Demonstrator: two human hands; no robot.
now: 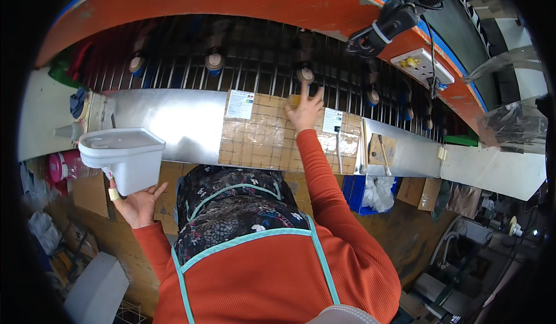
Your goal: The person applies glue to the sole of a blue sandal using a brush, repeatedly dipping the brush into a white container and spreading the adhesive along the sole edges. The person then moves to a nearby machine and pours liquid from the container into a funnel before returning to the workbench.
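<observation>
My right hand (pixel 305 112) reaches over the cardboard-covered front of the bench (pixel 260 138), its fingers spread. Its longest finger points up to a rounded, tan-topped, shoe-like piece (pixel 305 74) on the metal rods; whether it touches is unclear. A small yellow thing (pixel 294 100) lies beside the fingers, partly hidden. At the left, my left hand (pixel 139 205) is palm up under a white plastic bin (pixel 130 162) at the bench edge. The fingers are apart, with a pale wrap (pixel 114 194) round one. Some fingers are hidden behind the bin, so contact cannot be made out.
More shoe-like pieces (pixel 214 62) sit along the rods under an orange beam (pixel 243 1). A wooden stick (pixel 384 153) lies on the right of the bench. A blue crate (pixel 354 195) with clear plastic stands below. A black cable (pixel 399 20) hangs at upper right.
</observation>
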